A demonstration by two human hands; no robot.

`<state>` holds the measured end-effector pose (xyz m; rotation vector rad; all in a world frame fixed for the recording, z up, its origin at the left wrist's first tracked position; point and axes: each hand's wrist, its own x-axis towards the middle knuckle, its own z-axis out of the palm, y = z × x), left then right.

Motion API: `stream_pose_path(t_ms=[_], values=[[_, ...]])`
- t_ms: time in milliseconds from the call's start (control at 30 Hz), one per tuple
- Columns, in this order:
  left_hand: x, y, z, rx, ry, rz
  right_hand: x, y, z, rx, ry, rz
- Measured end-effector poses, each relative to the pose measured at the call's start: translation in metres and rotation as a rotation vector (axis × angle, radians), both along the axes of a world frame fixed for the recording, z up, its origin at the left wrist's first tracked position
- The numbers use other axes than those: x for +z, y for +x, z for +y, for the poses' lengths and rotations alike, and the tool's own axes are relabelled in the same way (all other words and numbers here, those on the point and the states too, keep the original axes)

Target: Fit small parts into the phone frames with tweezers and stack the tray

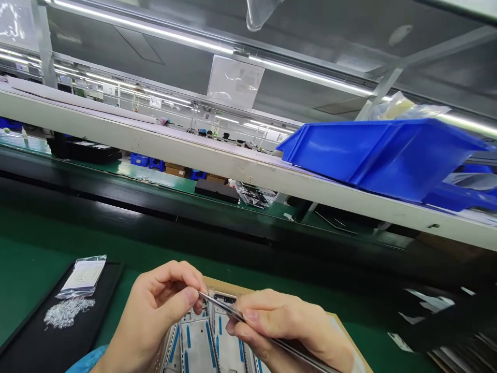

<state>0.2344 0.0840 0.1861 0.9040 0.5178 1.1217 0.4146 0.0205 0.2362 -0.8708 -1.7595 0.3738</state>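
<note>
Steel tweezers (248, 318) lie pinched in the right hand (287, 326), tips meeting the left hand (155, 311), whose thumb and forefinger press together on them above a grey metal frame (202, 344) on the green table (31, 243); small silver parts (68, 312) sit on a black tray (42, 347) at left

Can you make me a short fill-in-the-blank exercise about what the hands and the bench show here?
1. The right hand holds metal ____ whose tips meet the left hand fingers.
2. The bin on the shelf is ____ in colour.
3. A heap of small silvery parts lies on a ____ tray at the left.

Missing words: tweezers; blue; black
</note>
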Motion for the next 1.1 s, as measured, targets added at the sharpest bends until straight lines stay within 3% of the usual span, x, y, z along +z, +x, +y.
stream_pose_path(t_ms=[200, 267, 367, 433, 567, 733, 833, 900, 1033, 1100], values=[[-0.004, -0.007, 0.013, -0.04, 0.067, 0.11, -0.003, 0.003, 0.003, 0.026, -0.015, 0.08], [-0.01, -0.009, 0.027, -0.08, 0.186, 0.352, -0.001, 0.007, 0.0, -0.002, -0.014, 0.125], [-0.036, -0.008, 0.052, -0.241, 0.397, 1.009, 0.003, 0.015, -0.006, -0.063, 0.03, 0.171], [-0.061, -0.001, 0.063, -0.371, 0.433, 1.266, 0.005, 0.02, -0.008, -0.096, 0.056, 0.174], [-0.104, 0.021, 0.07, -0.478, 0.408, 1.365, 0.006, 0.025, -0.009, -0.096, 0.074, 0.135], [-0.128, 0.032, 0.069, -0.536, 0.347, 1.36, 0.007, 0.022, -0.007, -0.093, 0.104, 0.12], [-0.13, 0.029, 0.072, -0.552, 0.299, 1.307, 0.009, 0.022, -0.007, -0.096, 0.114, 0.135], [-0.124, 0.026, 0.074, -0.573, 0.277, 1.238, 0.009, 0.022, -0.006, -0.101, 0.121, 0.142], [-0.094, 0.02, 0.075, -0.577, 0.285, 1.015, 0.007, 0.024, -0.001, -0.081, 0.103, 0.136], [-0.078, 0.018, 0.072, -0.545, 0.205, 0.799, 0.006, 0.023, 0.002, -0.084, 0.131, 0.116]])
